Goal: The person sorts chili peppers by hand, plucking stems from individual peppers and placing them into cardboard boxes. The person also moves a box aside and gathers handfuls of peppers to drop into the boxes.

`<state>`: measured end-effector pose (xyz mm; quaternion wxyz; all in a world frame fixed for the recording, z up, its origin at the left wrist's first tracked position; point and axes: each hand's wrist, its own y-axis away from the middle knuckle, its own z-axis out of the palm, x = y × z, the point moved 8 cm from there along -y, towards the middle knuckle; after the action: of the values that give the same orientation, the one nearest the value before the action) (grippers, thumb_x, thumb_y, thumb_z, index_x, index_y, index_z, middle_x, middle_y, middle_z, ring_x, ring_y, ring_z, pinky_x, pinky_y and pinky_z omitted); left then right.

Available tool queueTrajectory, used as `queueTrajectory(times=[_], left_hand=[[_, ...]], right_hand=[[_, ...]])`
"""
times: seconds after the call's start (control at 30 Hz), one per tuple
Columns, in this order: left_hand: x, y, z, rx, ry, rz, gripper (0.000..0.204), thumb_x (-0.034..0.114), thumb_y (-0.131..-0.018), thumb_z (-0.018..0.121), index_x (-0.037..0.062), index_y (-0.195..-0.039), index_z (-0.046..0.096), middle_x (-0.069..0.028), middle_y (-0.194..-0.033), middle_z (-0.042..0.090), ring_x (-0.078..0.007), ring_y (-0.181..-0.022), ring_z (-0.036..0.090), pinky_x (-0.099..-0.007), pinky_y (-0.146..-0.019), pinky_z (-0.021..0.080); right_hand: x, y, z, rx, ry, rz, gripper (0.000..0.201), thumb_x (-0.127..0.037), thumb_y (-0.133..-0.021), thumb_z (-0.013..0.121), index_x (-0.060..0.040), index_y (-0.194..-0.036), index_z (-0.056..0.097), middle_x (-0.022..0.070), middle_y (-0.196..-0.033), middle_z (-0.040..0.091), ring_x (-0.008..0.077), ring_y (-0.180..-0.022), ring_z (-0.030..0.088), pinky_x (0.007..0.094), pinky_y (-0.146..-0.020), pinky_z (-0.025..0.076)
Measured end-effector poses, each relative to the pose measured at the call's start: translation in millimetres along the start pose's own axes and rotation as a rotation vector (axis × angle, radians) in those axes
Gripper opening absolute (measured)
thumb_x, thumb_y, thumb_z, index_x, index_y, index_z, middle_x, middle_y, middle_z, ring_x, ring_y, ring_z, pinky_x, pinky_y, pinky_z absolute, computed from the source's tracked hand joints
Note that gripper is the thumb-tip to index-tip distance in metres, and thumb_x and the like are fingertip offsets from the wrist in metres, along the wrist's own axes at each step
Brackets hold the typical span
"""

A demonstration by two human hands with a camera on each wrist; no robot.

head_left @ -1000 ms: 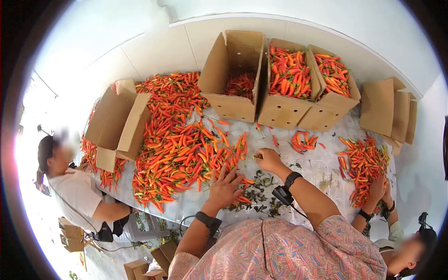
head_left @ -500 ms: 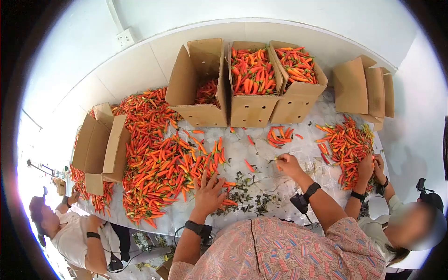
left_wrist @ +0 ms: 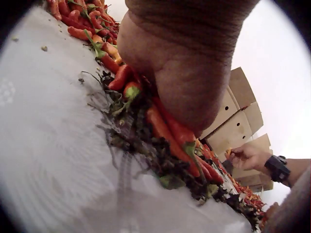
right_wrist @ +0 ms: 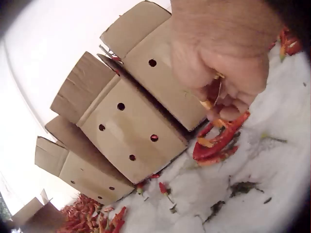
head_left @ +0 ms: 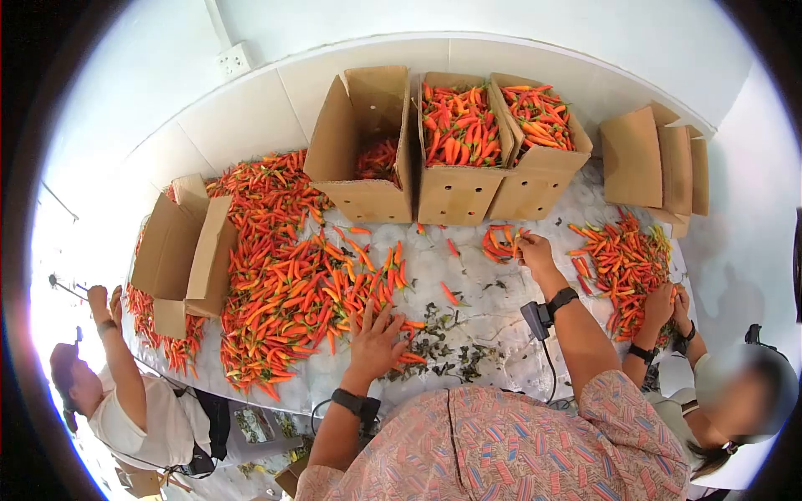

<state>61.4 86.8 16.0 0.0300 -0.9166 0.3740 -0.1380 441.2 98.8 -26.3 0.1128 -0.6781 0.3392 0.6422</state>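
My left hand (head_left: 373,344) rests with spread fingers on the near edge of a big heap of red and orange chili peppers (head_left: 292,292). In the left wrist view its palm side (left_wrist: 180,82) lies over several red chilies (left_wrist: 167,133), with dried dark leaf scraps (left_wrist: 141,145) beside them. My right hand (head_left: 539,253) is at a small group of chilies (head_left: 494,242) before the boxes. Its curled fingers pinch an orange chili (right_wrist: 207,104), mostly hidden by the hand, just above the red chilies (right_wrist: 218,143) on the table.
Two cardboard boxes full of chilies (head_left: 462,188) and a partly filled one (head_left: 359,200) stand at the back. Another box (head_left: 167,250) sits in the heap. Folded boxes (head_left: 632,163) are at right. People work at both sides, the right one at another chili pile (head_left: 626,267).
My right hand has moved forward from the middle of the table to the small chili group. The left hand stays on the heap. The person at left has raised an arm.
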Motion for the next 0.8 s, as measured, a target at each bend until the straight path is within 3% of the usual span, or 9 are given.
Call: queueTrajectory(times=[0.1, 0.17, 0.2, 0.27, 0.3, 0.37, 0.4, 0.6, 0.8], left_hand=[[-0.4, -0.7, 1.2, -0.012, -0.018, -0.004, 0.049, 0.037, -0.073, 0.061, 0.0194, -0.118, 0.054, -0.0062, -0.134, 0.038, -0.0326, -0.13, 0.021, -0.0575, -0.101, 0.014], [0.2, -0.5, 0.7, -0.016, 0.001, 0.027, 0.047, 0.037, -0.076, 0.058, 0.0169, -0.117, 0.054, -0.0078, -0.134, 0.036, -0.034, -0.13, 0.021, -0.058, -0.1, 0.014], [-0.1, -0.2, -0.6, -0.019, -0.001, 0.019, 0.047, 0.037, -0.076, 0.058, 0.0169, -0.117, 0.054, -0.0078, -0.134, 0.036, -0.034, -0.13, 0.021, -0.058, -0.1, 0.014], [-2.7, 2.9, -9.3, 0.042, 0.04, -0.037, 0.048, 0.036, -0.074, 0.059, 0.0141, -0.117, 0.054, -0.0103, -0.134, 0.036, -0.0344, -0.127, 0.025, -0.0549, -0.099, 0.018], [-3.1, 5.9, -13.7, 0.037, 0.039, -0.048, 0.048, 0.036, -0.074, 0.059, 0.0141, -0.117, 0.054, -0.0103, -0.134, 0.036, -0.0344, -0.127, 0.025, -0.0549, -0.099, 0.018], [-7.6, 13.7, -32.3, 0.139, 0.085, -0.132, 0.046, 0.03, -0.07, 0.065, 0.013, -0.111, 0.058, -0.0115, -0.132, 0.037, -0.0333, -0.122, 0.032, -0.0519, -0.098, 0.022], [-9.4, 19.0, -40.7, 0.203, 0.083, -0.118, 0.044, 0.028, -0.068, 0.068, 0.0112, -0.107, 0.059, -0.0115, -0.123, 0.044, -0.0318, -0.113, 0.04, -0.047, -0.094, 0.028], [-11.6, 44.5, -28.1, 0.057, 0.2, -0.154, 0.041, 0.027, -0.065, 0.071, 0.0096, -0.101, 0.06, -0.0082, -0.1, 0.051, -0.0265, -0.096, 0.048, -0.0408, -0.083, 0.036], [8.3, 40.2, -31.1, 0.05, 0.28, -0.063, 0.036, 0.021, -0.065, 0.07, 0.0081, -0.097, 0.06, -0.0096, -0.098, 0.051, -0.0288, -0.091, 0.049, -0.0402, -0.08, 0.04]], right_hand=[[11.4, -7.1, -4.9, 0.067, -0.033, -0.018, 0.014, -0.012, -0.081, 0.055, -0.0007, -0.089, 0.059, 0.0041, -0.072, 0.057, 0.0122, -0.052, 0.053, 0.0244, -0.045, 0.042], [13.0, -14.5, -6.4, 0.111, 0.206, -0.197, 0.015, -0.01, -0.081, 0.055, -0.0021, -0.092, 0.059, 0.0049, -0.08, 0.058, 0.0132, -0.056, 0.056, 0.0263, -0.046, 0.044], [20.1, -15.5, -5.8, 0.103, 0.207, -0.194, 0.015, -0.01, -0.081, 0.055, -0.0021, -0.092, 0.059, 0.0049, -0.08, 0.058, 0.0132, -0.056, 0.056, 0.0263, -0.046, 0.044], [33.4, -11.3, 10.8, -0.086, 0.301, -0.277, 0.017, -0.012, -0.079, 0.057, -0.0034, -0.094, 0.06, 0.0061, -0.08, 0.06, 0.0143, -0.061, 0.058, 0.0265, -0.049, 0.046], [38.5, -3.8, 15.5, -0.097, 0.302, -0.272, 0.017, -0.012, -0.079, 0.057, -0.0034, -0.094, 0.06, 0.0061, -0.08, 0.06, 0.0143, -0.061, 0.058, 0.0265, -0.049, 0.046], [32.4, 24.2, 34.0, -0.143, 0.622, -0.403, 0.02, -0.015, -0.076, 0.06, -0.0024, -0.092, 0.06, 0.0097, -0.08, 0.062, 0.0173, -0.068, 0.061, 0.0277, -0.057, 0.048], [19.4, 44.5, 43.7, -0.186, 0.659, -0.431, 0.024, -0.024, -0.069, 0.062, -0.0058, -0.084, 0.063, 0.014, -0.08, 0.063, 0.0273, -0.076, 0.061, 0.0353, -0.069, 0.048], [13.8, 83.8, 93.2, -0.385, 0.749, -0.512, 0.032, -0.03, -0.064, 0.066, -0.0055, -0.084, 0.063, 0.0141, -0.08, 0.061, 0.0286, -0.076, 0.059, 0.0362, -0.068, 0.047], [3.2, 99.4, 132.4, -0.369, 0.953, -0.546, 0.025, -0.025, -0.064, 0.065, -0.0053, -0.078, 0.062, 0.014, -0.079, 0.061, 0.029, -0.077, 0.059, 0.0372, -0.068, 0.047]])
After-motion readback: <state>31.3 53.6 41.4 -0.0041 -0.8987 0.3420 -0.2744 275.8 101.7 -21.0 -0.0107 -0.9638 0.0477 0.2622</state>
